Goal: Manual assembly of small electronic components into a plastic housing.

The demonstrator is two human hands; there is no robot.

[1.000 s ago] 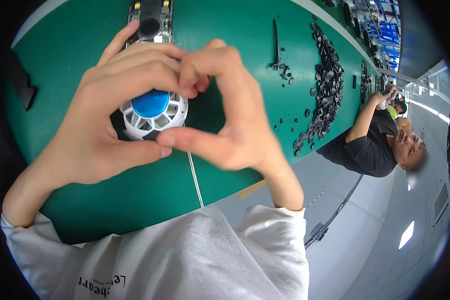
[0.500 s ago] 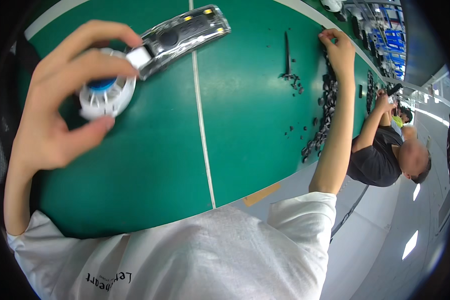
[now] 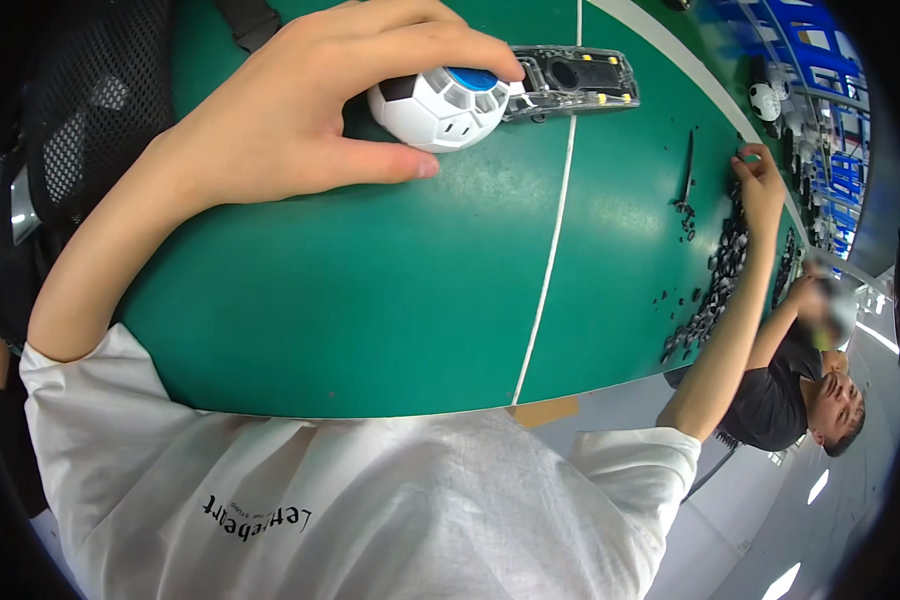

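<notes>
My left hand [image 3: 270, 120] is curled around a white ball-shaped part [image 3: 438, 118] with a soccer-ball pattern and a blue piece on top. Its fingertips rest where the ball meets a clear plastic bar [image 3: 592, 80] with a dark inside and small yellow spots; whether the two are joined is hidden. The thumb lies at the ball's near side. Far to the right, my right hand [image 3: 763, 195] has thumb and fingers pinched together at the table's far edge; what they hold, if anything, is too small to make out. Beside it lies a heap of small black parts [image 3: 728, 255].
A thin black stick [image 3: 690, 165] lies left of the heap among scattered black bits. The green table [image 3: 370, 300] carries a white line. At the left is a black mesh bag [image 3: 100, 90]. A person in black [image 3: 770, 405] works at the right, near blue racks [image 3: 810, 60].
The view has shifted, so the table's contents sit farther right. My left hand has lowered over the ball, and its small white block no longer shows. My right hand stays pinched by the heap.
</notes>
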